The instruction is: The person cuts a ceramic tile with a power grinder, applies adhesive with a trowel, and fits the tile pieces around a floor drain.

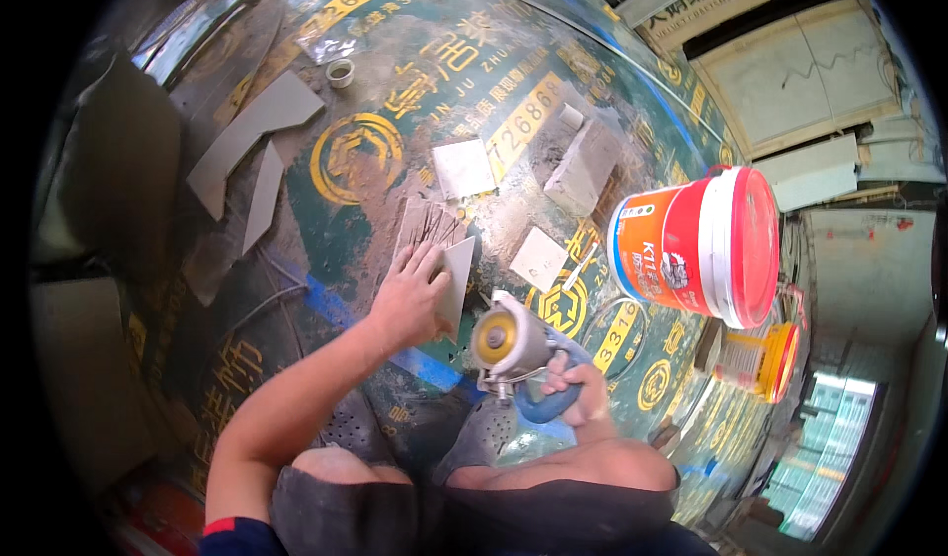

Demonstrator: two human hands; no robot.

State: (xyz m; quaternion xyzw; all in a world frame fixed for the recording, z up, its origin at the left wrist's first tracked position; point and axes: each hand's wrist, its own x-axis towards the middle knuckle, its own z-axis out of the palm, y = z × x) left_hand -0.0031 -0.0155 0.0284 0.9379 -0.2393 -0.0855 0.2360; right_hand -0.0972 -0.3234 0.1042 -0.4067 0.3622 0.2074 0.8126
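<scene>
White tile (458,281) is partly covered by the left hand (412,291), its hold unclear; the right hand (583,394) grips a tool handle (545,407).

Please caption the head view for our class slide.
Left hand on a pale tile piece, right hand gripping a power tool.

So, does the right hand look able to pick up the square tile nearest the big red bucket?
Probably not: the right hand is occupied holding the power tool, though the square tile lies uncovered and close by.
</scene>
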